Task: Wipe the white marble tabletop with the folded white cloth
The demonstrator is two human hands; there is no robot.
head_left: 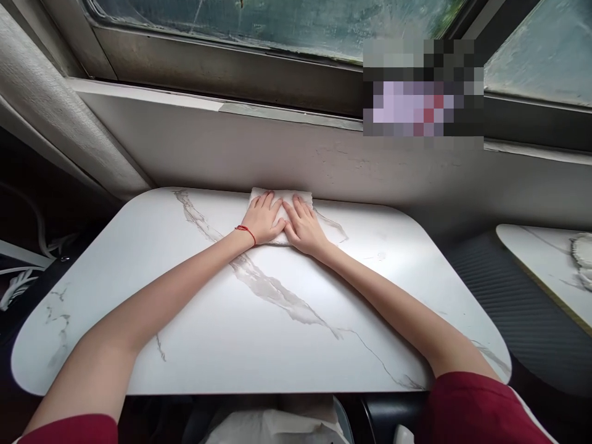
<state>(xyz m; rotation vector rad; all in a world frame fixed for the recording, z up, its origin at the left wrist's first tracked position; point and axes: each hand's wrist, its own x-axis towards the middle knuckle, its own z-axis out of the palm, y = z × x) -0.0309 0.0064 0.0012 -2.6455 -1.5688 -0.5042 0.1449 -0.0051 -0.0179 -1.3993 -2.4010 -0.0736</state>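
your sleeves were closest, left hand and right hand spread flat over the cloth, pretty much evenly, by the table's far edge.

The cloth lies far back on the table, the window beyond.

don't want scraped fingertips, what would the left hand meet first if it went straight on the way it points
Probably the wall, just beyond the cloth under the left hand. The remaining gap is hard to judge, and it might brush the right hand beside it.
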